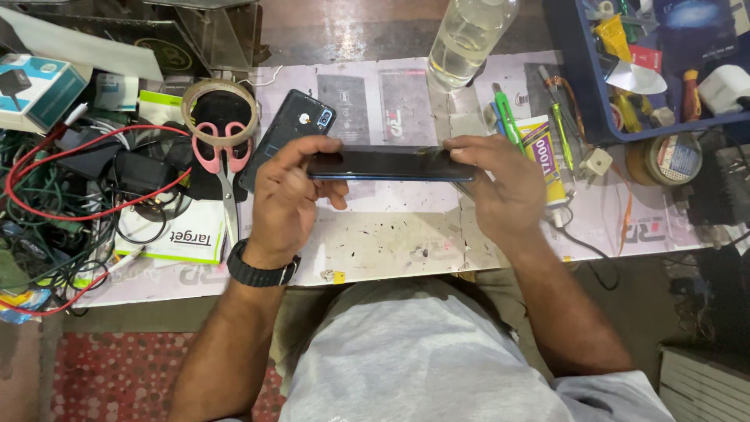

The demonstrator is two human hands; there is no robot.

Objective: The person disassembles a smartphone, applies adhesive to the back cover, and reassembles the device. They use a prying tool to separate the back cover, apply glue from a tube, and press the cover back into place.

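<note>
A dark smartphone (391, 165) is held edge-on above the surface (391, 234), level between both hands. The left hand (287, 195) is closed on its left end, the grip clamped with thumb and fingers; a black watch (262, 271) is worn on that wrist. The right hand (504, 187) is closed on the right end. A second dark phone (291, 129) is seen lying just behind, beside pink-handled scissors (223, 160) and a tape roll (219, 109). A glue tube (544, 156) lies near the right hand.
</note>
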